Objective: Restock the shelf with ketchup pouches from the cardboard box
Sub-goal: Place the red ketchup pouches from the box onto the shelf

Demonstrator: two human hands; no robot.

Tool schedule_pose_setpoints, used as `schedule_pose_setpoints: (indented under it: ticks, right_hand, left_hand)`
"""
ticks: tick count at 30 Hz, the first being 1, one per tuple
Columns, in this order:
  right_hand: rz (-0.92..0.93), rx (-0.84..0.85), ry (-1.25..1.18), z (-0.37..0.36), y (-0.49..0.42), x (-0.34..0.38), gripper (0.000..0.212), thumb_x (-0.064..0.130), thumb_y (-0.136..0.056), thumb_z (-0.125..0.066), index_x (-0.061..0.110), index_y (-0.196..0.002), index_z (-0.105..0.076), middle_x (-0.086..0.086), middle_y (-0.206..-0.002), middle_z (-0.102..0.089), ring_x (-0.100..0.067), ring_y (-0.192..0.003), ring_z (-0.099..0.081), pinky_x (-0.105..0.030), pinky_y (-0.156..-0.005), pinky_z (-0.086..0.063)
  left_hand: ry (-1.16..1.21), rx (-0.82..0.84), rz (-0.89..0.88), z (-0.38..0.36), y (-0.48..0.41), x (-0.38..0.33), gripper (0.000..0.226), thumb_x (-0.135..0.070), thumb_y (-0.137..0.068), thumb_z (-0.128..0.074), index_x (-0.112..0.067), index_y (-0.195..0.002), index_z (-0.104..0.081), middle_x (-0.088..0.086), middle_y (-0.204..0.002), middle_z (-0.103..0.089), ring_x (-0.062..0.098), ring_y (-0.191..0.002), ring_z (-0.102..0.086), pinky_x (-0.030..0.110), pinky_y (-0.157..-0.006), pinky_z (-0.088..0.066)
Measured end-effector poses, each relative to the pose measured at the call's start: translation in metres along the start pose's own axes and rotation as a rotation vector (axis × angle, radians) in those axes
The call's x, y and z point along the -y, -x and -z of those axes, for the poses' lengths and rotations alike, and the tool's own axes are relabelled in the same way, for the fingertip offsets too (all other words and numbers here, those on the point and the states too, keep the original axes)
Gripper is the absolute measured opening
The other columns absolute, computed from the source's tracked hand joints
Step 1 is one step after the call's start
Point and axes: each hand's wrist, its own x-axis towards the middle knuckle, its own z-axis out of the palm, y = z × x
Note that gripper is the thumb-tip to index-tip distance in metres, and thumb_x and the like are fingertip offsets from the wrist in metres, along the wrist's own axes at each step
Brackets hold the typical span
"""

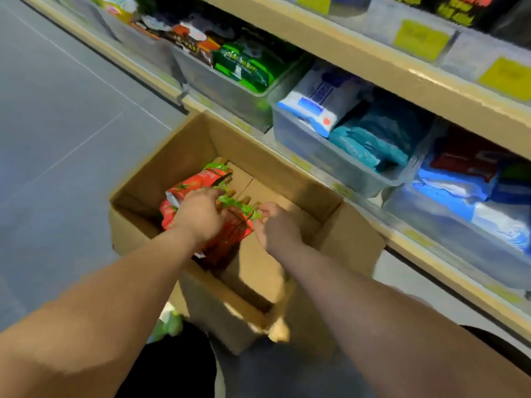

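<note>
An open cardboard box (pixel 339 234) stands on the floor against the shelf. Inside it, at the left, lie red ketchup pouches with green tops (pixel 201 179). My left hand (pixel 201 214) reaches into the box and closes over the top of a bunch of pouches (pixel 232 225). My right hand (pixel 275 225) grips the green top edge of the same bunch from the right. The right half of the box bottom is bare cardboard. The shelf (pixel 402 76) runs along the right side.
Clear plastic bins (pixel 316 150) on the lower shelf hold green, blue, white and red packets. Yellow price tags (pixel 419 38) line the upper shelf edge. Grey tiled floor (pixel 57 124) spreads to the left. The picture is blurred.
</note>
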Motion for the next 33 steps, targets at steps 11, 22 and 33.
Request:
schedule_pose_setpoints:
  ticks: [11,22,33]
  right_hand:
    - [-0.497,0.354,-0.781,-0.108,-0.104,0.086,0.033,0.016,-0.097,-0.044,0.002,-0.128,-0.048,-0.015,-0.123,-0.056,-0.030,-0.115,-0.054,-0.037,-0.094,-0.046]
    - [-0.542,0.314,-0.912,-0.122,-0.126,0.072,0.037,0.016,-0.092,-0.055,0.003,-0.126,-0.051,-0.015,-0.131,-0.057,-0.021,-0.103,-0.060,-0.035,-0.087,-0.048]
    - [-0.615,0.449,-0.922,-0.069,-0.081,0.048,0.020,0.011,-0.086,-0.065,0.008,-0.104,-0.055,-0.008,-0.094,-0.061,-0.025,-0.096,-0.059,-0.043,-0.083,-0.052]
  left_hand:
    - [-0.080,0.103,0.265,-0.020,-0.073,0.107,0.052,-0.032,-0.090,-0.049,-0.009,-0.136,-0.043,0.021,-0.140,-0.044,0.038,-0.130,-0.039,0.038,-0.109,-0.029]
    - [0.322,0.031,0.312,-0.022,-0.084,0.114,0.031,-0.013,-0.093,-0.044,-0.012,-0.121,-0.057,0.018,-0.124,-0.054,0.034,-0.113,-0.054,0.032,-0.097,-0.041]
    - [0.497,0.073,0.494,-0.003,-0.065,0.092,0.068,-0.045,-0.075,-0.073,-0.010,-0.130,-0.053,0.008,-0.128,-0.060,0.024,-0.116,-0.057,0.030,-0.097,-0.045]
